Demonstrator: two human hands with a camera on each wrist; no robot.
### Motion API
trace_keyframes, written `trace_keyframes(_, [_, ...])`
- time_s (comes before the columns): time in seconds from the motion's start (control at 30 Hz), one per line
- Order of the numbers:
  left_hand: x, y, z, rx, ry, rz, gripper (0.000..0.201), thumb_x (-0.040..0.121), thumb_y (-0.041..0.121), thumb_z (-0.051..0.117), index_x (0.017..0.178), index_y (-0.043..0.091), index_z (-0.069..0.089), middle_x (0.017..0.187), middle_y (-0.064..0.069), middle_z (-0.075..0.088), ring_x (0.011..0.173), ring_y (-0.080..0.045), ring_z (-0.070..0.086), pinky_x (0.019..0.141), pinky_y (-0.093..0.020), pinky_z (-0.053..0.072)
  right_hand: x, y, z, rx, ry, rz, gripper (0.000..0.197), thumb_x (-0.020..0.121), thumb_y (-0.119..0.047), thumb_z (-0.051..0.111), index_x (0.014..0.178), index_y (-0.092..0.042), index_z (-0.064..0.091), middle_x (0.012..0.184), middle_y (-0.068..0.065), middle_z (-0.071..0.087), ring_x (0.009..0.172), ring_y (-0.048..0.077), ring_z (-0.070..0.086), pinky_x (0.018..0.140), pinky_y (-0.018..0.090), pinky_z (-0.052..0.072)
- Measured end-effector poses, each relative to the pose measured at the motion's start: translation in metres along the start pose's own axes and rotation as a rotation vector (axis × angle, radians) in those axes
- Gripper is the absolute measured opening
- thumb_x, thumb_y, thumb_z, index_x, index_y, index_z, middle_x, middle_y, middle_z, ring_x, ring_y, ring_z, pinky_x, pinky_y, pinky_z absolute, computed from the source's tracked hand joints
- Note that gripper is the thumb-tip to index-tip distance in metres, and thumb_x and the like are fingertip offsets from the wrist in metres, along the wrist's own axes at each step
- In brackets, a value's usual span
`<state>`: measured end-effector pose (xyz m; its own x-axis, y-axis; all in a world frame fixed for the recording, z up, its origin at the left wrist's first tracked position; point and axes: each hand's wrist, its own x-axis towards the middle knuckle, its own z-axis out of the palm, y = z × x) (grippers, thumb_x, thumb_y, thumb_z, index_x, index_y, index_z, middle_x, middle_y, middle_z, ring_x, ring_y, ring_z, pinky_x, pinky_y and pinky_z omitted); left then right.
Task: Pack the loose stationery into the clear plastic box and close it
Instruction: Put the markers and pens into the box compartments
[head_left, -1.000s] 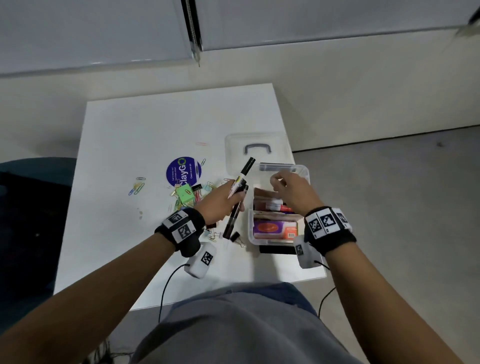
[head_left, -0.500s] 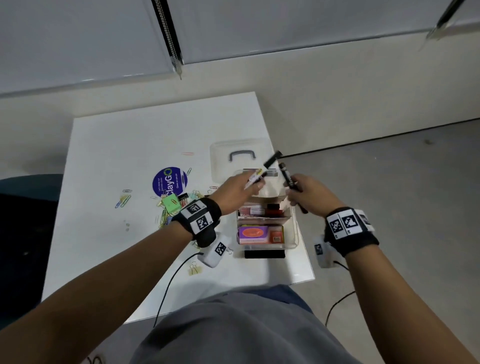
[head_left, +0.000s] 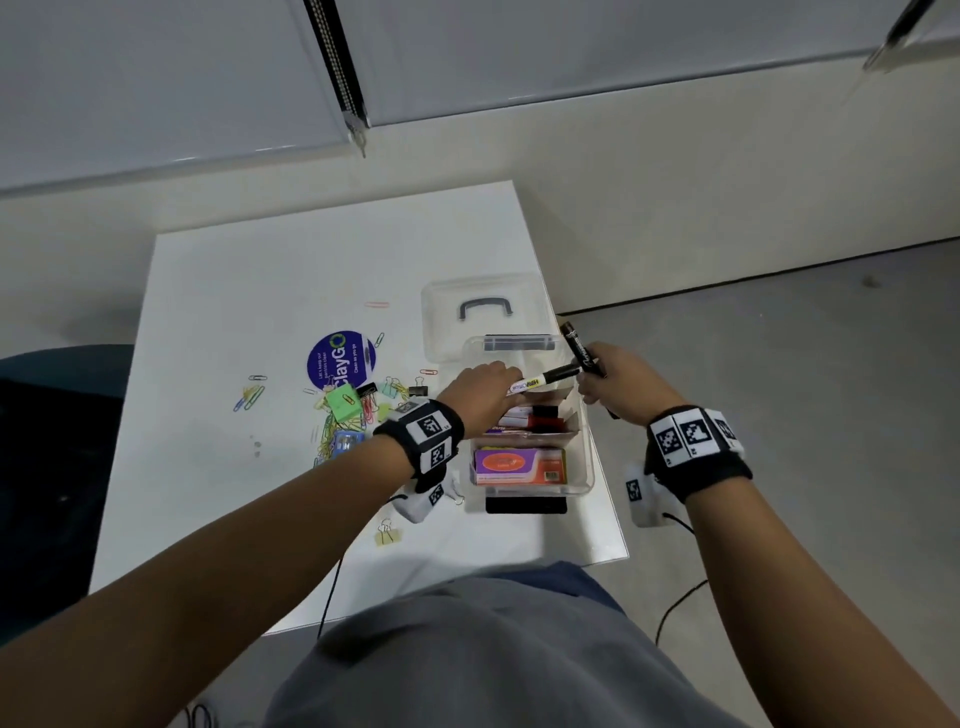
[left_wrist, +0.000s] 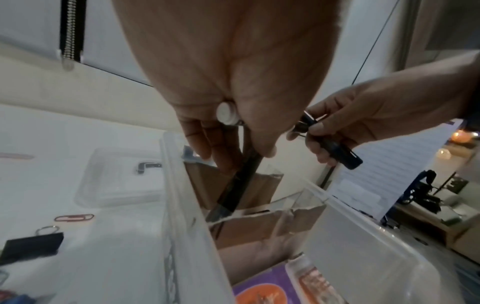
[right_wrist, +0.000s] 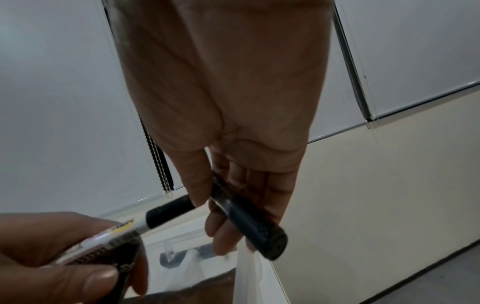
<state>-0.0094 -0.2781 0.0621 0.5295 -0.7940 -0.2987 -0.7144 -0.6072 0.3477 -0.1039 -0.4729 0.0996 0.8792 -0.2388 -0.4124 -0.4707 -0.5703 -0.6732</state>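
My left hand (head_left: 480, 387) pinches a white-barrelled marker (head_left: 540, 381) with a black cap, held over the far end of the clear plastic box (head_left: 584, 457), cap pointing toward my right hand (head_left: 621, 382). My right hand curls its fingers round a black marker (head_left: 579, 348), which sticks up and away over the box's far right corner. The two markers sit very near each other, nearly crossing; whether they touch I cannot tell.

The box stands at the right edge of the desk (head_left: 270, 291), open, with its lid (head_left: 480, 312) lying flat just behind it. Inside I see a purple and orange packet (head_left: 519, 465) at the near end and red and white items (head_left: 530, 415) in the middle, with a brown cardboard divider (left_wrist: 226, 185) at the far end.

The risks, as I judge them: both markers are long, and if I drop them in tilted or across the divider, they may stick up above the rim and stop the lid from shutting. With both hands crowding the same corner, one marker could knock the other loose, and the right one hangs close to the desk edge, so a slip could send it to the floor. Pushing down hard could also nudge the box toward that edge.

A heap of paper clips and binder clips (head_left: 353, 415) lies on the desk to the left, not yet packed.
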Motion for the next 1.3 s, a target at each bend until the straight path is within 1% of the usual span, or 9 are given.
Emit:
trace_keyframes(0.23, [-0.001, 0.003, 0.008, 0.231, 0.025, 0.058, 0.036, 0.098, 0.022, 0.050, 0.131, 0.006, 0.044, 0.113, -0.017, 0.051, 0.096, -0.034, 0.056, 0.076, -0.038, 0.042, 0.006, 0.002, -0.017, -0.194, 0.018, 0.020, 0.022, 0.090, -0.013, 0.053, 0.111, -0.017, 0.058, 0.096, 0.008, 0.069, 0.088, 0.026, 0.067, 0.072, 0.032, 0.052])
trace_keyframes(0.37, [-0.006, -0.012, 0.012, 0.261, -0.032, 0.081, 0.041, 0.093, 0.035, 0.058, 0.128, 0.015, 0.048, 0.116, -0.012, 0.053, 0.104, -0.031, 0.053, 0.086, -0.038, 0.038, 0.003, -0.007, -0.014, -0.224, -0.088, -0.019, 0.020, 0.091, -0.016, 0.055, 0.111, -0.016, 0.058, 0.095, 0.006, 0.069, 0.082, 0.021, 0.069, 0.055, 0.023, 0.043])
trace_keyframes(0.53, [-0.010, -0.011, 0.012, 0.219, 0.095, 0.108, 0.028, 0.095, 0.025, 0.054, 0.122, 0.022, 0.060, 0.111, -0.008, 0.051, 0.106, -0.028, 0.046, 0.087, -0.035, 0.034, 0.007, -0.026, 0.013, -0.395, -0.129, -0.144, 0.025, 0.090, -0.016, 0.060, 0.114, -0.012, 0.058, 0.103, 0.010, 0.067, 0.090, 0.026, 0.063, 0.071, 0.028, 0.042])
trace_keyframes(0.67, [-0.021, -0.037, 0.010, -0.038, 0.249, -0.221, 0.021, 0.094, 0.022, 0.053, 0.111, 0.009, 0.051, 0.107, -0.012, 0.054, 0.097, -0.031, 0.055, 0.083, -0.040, 0.045, 0.016, -0.029, 0.041, -0.672, -0.175, -0.210, 0.021, 0.091, -0.012, 0.054, 0.109, -0.015, 0.065, 0.106, 0.006, 0.064, 0.098, 0.025, 0.063, 0.069, 0.028, 0.041])
trace_keyframes(0.73, [-0.023, -0.043, 0.012, -0.284, 0.117, -0.374, 0.034, 0.096, 0.034, 0.053, 0.115, 0.008, 0.043, 0.101, -0.013, 0.060, 0.086, -0.031, 0.062, 0.075, -0.040, 0.050, 0.020, -0.026, 0.053, -0.745, -0.182, -0.214, 0.024, 0.090, -0.010, 0.054, 0.110, -0.016, 0.065, 0.107, 0.006, 0.062, 0.101, 0.027, 0.063, 0.070, 0.030, 0.044])
trace_keyframes(0.83, [-0.021, -0.042, 0.019, -0.567, -0.028, -0.467, 0.035, 0.095, 0.040, 0.052, 0.111, 0.010, 0.042, 0.087, -0.013, 0.069, 0.066, -0.026, 0.068, 0.066, -0.041, 0.059, 0.021, -0.028, 0.065, -0.747, -0.164, -0.252, 0.026, 0.090, -0.012, 0.056, 0.115, -0.013, 0.061, 0.110, 0.010, 0.058, 0.102, 0.030, 0.060, 0.078, 0.037, 0.049])
trace_keyframes(1.0, [-0.020, -0.052, 0.023, -0.778, 0.110, -0.596, 0.020, 0.094, 0.027, 0.055, 0.099, 0.010, 0.047, 0.077, -0.010, 0.064, 0.053, -0.024, 0.063, 0.057, -0.037, 0.058, 0.016, -0.030, 0.077, -0.633, 0.008, -0.358, 0.028, 0.089, -0.012, 0.054, 0.116, -0.015, 0.061, 0.109, 0.007, 0.060, 0.101, 0.028, 0.058, 0.078, 0.035, 0.045])
trace_keyframes(1.1, [-0.025, -0.063, 0.018, -0.804, 0.128, -0.607, 0.024, 0.094, 0.033, 0.058, 0.094, 0.013, 0.044, 0.070, -0.006, 0.063, 0.048, -0.020, 0.060, 0.040, -0.021, 0.047, 0.015, -0.033, 0.089, -0.595, -0.013, -0.359, 0.028, 0.086, -0.010, 0.055, 0.112, -0.014, 0.065, 0.115, 0.007, 0.062, 0.107, 0.030, 0.058, 0.085, 0.038, 0.049])
trace_keyframes(1.3, [-0.063, -0.133, 0.012, -0.671, 0.096, -0.633, 0.028, 0.094, 0.038, 0.054, 0.101, 0.012, 0.057, 0.094, -0.007, 0.066, 0.083, -0.027, 0.067, 0.071, -0.032, 0.047, 0.007, -0.081, 0.134, -0.426, -0.034, -0.447, 0.025, 0.089, -0.005, 0.053, 0.108, -0.012, 0.066, 0.120, 0.007, 0.063, 0.101, 0.025, 0.063, 0.075, 0.031, 0.050])
